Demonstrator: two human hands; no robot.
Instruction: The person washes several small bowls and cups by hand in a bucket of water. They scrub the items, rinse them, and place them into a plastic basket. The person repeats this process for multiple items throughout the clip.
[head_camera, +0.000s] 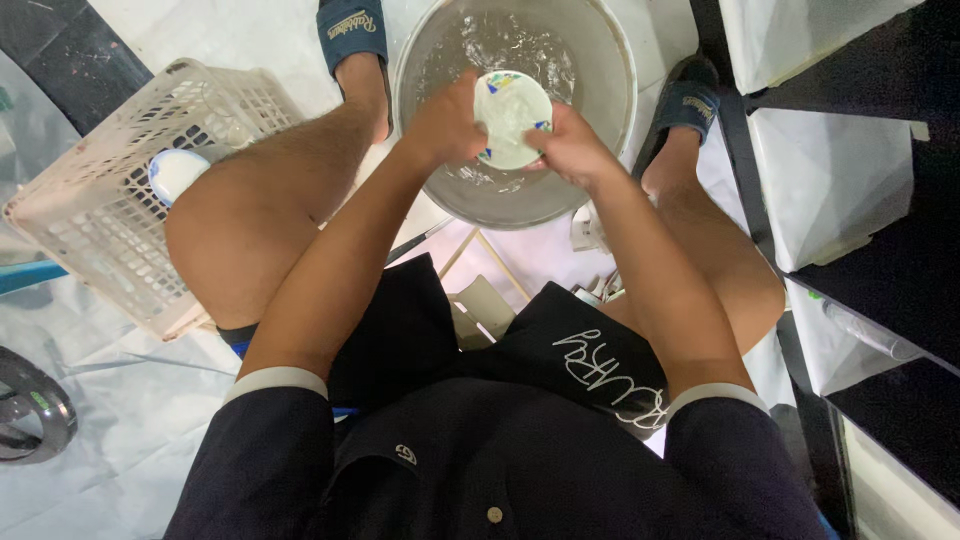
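Seen from above, a seated person held a small round bowl (511, 118) over a wide metal basin (600, 60) that stood on the floor at twelve o'clock between two feet in dark slip-on sandals (350, 30). The bowl looked like glazed ceramic, pale white-green inside, with patches of blue, yellow and red pattern at its rim, and it was tilted so that its open side faced the camera. The left hand (445, 125) gripped the bowl at its nine o'clock edge, fingers curled tight against the rim; the right hand (572, 148) clasped the three o'clock edge, fingers wrapped together around the side and underside. The basin was dull grey, smooth and round-walled, and held water with white foam and glinting ripples across its surface. At ten o'clock from the bowl, partly behind the left knee, lay a cream plastic basket (90, 210) with a square lattice wall, tipped at an angle, and inside it sat a rounded white dish with a blue edge (175, 172). The floor under all this was covered by pale crinkled sheeting (130, 420). At three o'clock ran black shelving (900, 300) holding white, sharp-cornered blocks. The person wore dark shorts and a dark shirt with light cuffs.
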